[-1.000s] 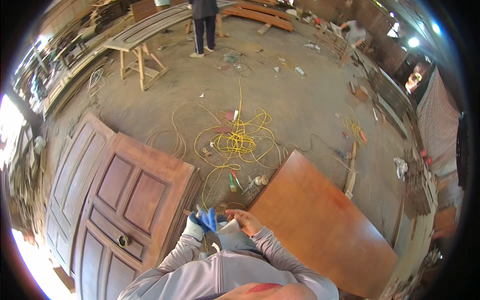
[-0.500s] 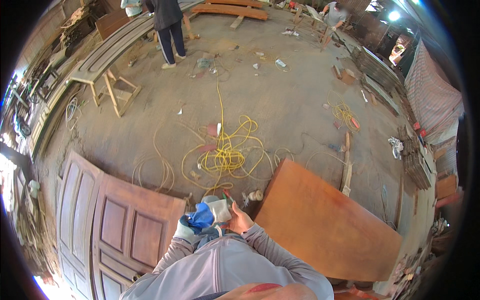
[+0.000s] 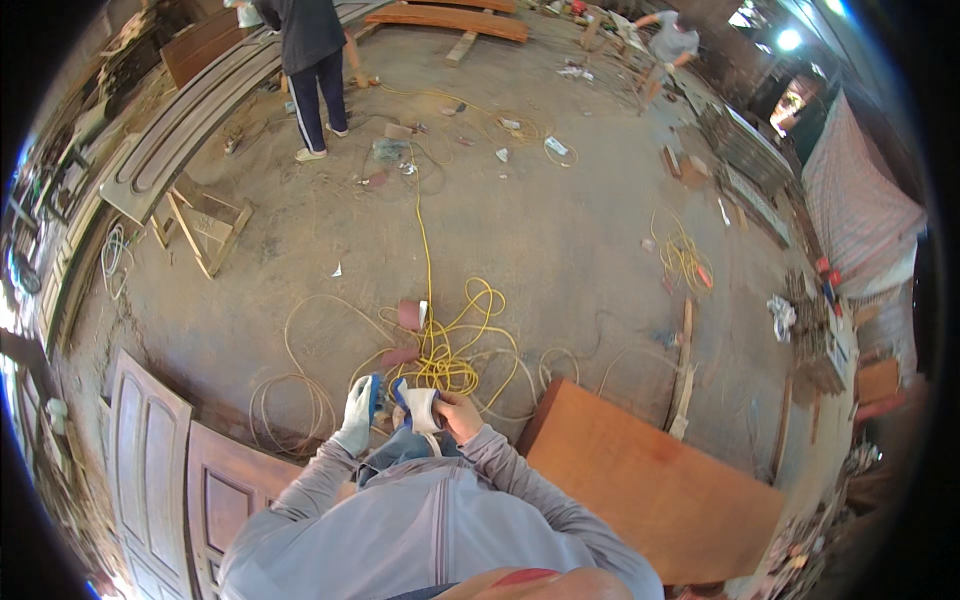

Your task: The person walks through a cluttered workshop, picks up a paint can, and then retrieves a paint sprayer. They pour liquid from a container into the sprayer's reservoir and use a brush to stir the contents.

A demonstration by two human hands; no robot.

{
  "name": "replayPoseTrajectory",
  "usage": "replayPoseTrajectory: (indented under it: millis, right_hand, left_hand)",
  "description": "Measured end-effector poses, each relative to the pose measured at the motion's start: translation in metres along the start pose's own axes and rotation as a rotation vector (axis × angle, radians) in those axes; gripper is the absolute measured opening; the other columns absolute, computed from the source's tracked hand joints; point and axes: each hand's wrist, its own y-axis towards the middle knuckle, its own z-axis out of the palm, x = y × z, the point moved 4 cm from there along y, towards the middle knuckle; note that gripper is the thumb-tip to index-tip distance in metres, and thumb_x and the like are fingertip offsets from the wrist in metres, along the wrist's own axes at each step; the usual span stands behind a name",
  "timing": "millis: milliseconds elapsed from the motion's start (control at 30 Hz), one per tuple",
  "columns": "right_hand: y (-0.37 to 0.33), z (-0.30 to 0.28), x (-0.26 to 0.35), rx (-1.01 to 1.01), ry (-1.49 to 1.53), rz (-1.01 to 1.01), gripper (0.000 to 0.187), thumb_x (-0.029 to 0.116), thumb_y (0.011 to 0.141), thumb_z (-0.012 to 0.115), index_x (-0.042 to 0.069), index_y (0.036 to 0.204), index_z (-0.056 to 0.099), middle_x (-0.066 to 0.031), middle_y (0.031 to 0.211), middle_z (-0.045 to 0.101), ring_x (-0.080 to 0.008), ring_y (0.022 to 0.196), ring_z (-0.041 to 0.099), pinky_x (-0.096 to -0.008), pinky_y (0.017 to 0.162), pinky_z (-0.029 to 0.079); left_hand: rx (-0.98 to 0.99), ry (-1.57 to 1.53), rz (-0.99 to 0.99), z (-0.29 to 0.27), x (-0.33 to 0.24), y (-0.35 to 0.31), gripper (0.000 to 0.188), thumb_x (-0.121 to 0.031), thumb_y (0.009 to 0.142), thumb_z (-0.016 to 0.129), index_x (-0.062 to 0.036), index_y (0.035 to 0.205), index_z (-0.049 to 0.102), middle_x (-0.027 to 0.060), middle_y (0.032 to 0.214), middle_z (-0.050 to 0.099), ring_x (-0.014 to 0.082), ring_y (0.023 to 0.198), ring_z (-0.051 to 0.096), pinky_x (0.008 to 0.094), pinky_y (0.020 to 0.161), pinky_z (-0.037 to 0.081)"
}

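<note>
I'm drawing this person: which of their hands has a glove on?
The left hand, covered by a white and blue glove. The right hand is bare and holds a white and blue cloth, perhaps the other glove.

Tangled yellow cable (image 3: 445, 378) on dusty brown floor (image 3: 590, 250); flat orange-brown wooden panel (image 3: 650, 490), right; panelled brown wooden door (image 3: 153, 425), left.

Panelled doors (image 3: 150, 430), a trestle (image 3: 192, 235) and planks (image 3: 450, 20) show a woodworking workshop.
</note>
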Motion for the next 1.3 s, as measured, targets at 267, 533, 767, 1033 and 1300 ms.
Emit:
replayPoseTrajectory:
  millis: [267, 533, 767, 1033, 1300]
  right_hand:
    - [0.078, -0.081, 0.128, -0.338, -0.004, -0.305, 0.017, 0.008, 0.089, 0.060, 0.000, 0.104, 0.063, -0.0063, 0.094, 0.066, -0.0144, 0.077, 0.064, -0.0283, 0.067, 0.054]
    - [0.258, -0.260, 0.299, -0.391, -0.563, -0.422, 0.021, 0.002, 0.082, 0.064, 0.002, 0.102, 0.059, -0.0035, 0.080, 0.061, -0.0130, 0.066, 0.059, -0.0284, 0.057, 0.050]
    - [0.365, -0.276, 0.468, -0.297, -0.541, -0.373, 0.021, 0.003, 0.081, 0.059, 0.003, 0.102, 0.056, -0.0071, 0.077, 0.063, -0.0114, 0.060, 0.059, -0.0264, 0.044, 0.047]
    - [0.522, -0.221, 0.549, -0.009, -1.012, -0.263, 0.023, 0.018, 0.079, 0.067, 0.008, 0.099, 0.062, -0.0075, 0.074, 0.065, -0.0192, 0.067, 0.064, -0.0343, 0.063, 0.052]
    - [0.714, -0.260, 0.648, 0.176, -1.286, -0.042, 0.067, 0.038, 0.079, 0.072, 0.005, 0.132, 0.046, -0.0148, 0.104, 0.065, -0.0280, 0.094, 0.064, -0.0399, 0.085, 0.049]
  left_hand:
    - [0.795, 0.571, 0.129, 0.217, -0.085, 0.121, 0.038, -0.033, 0.095, 0.054, -0.0065, 0.122, 0.054, 0.0087, 0.102, 0.059, 0.0191, 0.091, 0.057, 0.0318, 0.079, 0.047]
    - [0.556, 0.796, 0.105, 0.367, -0.086, 0.340, 0.038, -0.034, 0.094, 0.054, -0.0103, 0.123, 0.056, 0.0152, 0.116, 0.061, 0.0290, 0.104, 0.061, 0.0398, 0.087, 0.047]
    - [0.486, 1.030, 0.372, 0.450, -0.241, 0.420, 0.040, -0.034, 0.086, 0.062, -0.0123, 0.119, 0.058, 0.0164, 0.107, 0.066, 0.0359, 0.097, 0.063, 0.0434, 0.082, 0.049]
    - [0.151, 0.775, 0.075, 0.414, -0.253, 0.583, 0.027, -0.033, 0.086, 0.060, -0.0147, 0.105, 0.065, 0.0136, 0.095, 0.069, 0.0351, 0.091, 0.065, 0.0448, 0.076, 0.049]
    - [0.143, 1.313, 0.218, 0.423, -0.411, 0.833, 0.032, -0.044, 0.081, 0.061, -0.0190, 0.099, 0.072, 0.0075, 0.099, 0.070, 0.0304, 0.094, 0.066, 0.0412, 0.081, 0.052]
